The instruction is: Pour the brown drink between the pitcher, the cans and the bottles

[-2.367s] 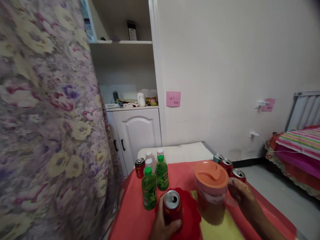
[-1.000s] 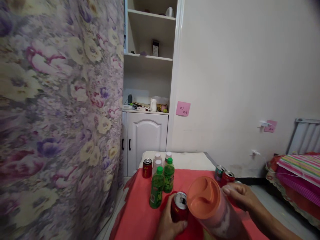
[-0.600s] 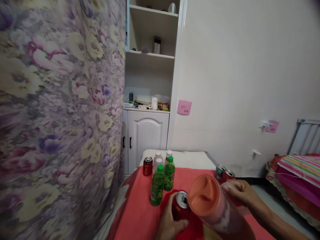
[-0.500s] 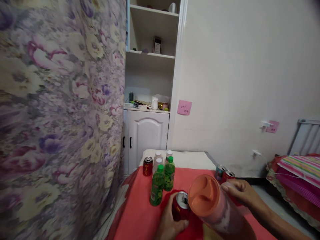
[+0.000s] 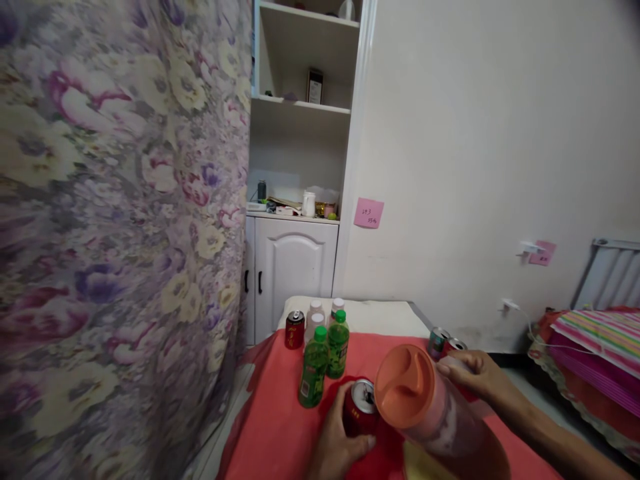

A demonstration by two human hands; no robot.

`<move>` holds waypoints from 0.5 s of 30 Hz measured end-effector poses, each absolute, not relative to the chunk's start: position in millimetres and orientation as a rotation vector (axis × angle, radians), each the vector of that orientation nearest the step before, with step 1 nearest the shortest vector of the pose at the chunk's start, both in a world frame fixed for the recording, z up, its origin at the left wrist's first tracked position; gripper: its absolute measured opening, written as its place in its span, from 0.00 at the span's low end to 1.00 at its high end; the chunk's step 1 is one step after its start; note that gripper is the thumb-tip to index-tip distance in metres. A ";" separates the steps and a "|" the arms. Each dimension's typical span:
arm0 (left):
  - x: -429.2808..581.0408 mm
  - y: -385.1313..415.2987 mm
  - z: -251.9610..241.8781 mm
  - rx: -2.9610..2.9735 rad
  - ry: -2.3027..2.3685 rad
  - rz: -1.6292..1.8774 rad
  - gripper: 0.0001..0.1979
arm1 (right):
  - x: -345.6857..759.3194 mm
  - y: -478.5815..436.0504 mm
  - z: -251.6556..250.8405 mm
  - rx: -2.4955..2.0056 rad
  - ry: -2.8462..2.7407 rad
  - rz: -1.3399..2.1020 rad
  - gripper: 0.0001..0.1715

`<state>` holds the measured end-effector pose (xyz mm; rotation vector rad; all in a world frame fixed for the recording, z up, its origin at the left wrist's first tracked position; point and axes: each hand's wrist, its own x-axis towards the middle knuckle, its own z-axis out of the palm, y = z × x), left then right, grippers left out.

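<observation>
A person's two bare hands, seen from the wearer's own viewpoint, are placed either side of a tilted pitcher [image 5: 440, 430]. The left hand [image 5: 337, 437], just left of the pitcher, is curved into a C-shaped grasp, its thumb stretched toward the pitcher and its fingers reaching up and forward. The left wrist is out of sight. The right hand [image 5: 467, 373], at the pitcher's upper right, is curled at its handle, thumb pointing left. The bare right forearm [image 5: 545, 427] slants away from the pitcher, down and right.

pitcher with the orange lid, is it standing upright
No, the pitcher is tilted, with its orange lid leaning toward the red can in the left hand.
</observation>
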<state>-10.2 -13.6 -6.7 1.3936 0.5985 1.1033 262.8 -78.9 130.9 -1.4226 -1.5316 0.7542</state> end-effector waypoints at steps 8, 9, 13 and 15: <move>-8.7 -12.6 -9.5 1.357 0.575 1.126 0.43 | 260.2 -78.0 135.3 -1.467 -1.561 0.736 0.34; -8.5 -12.2 -10.2 1.353 0.564 1.123 0.43 | 259.8 -78.1 136.0 -1.467 -1.563 0.744 0.34; -8.7 -11.1 -11.6 1.350 0.545 1.121 0.44 | 259.3 -77.9 138.0 -1.463 -1.565 0.771 0.32; -9.2 -11.4 -10.7 1.351 0.545 1.123 0.43 | 260.0 -76.9 137.9 -1.462 -1.562 0.762 0.32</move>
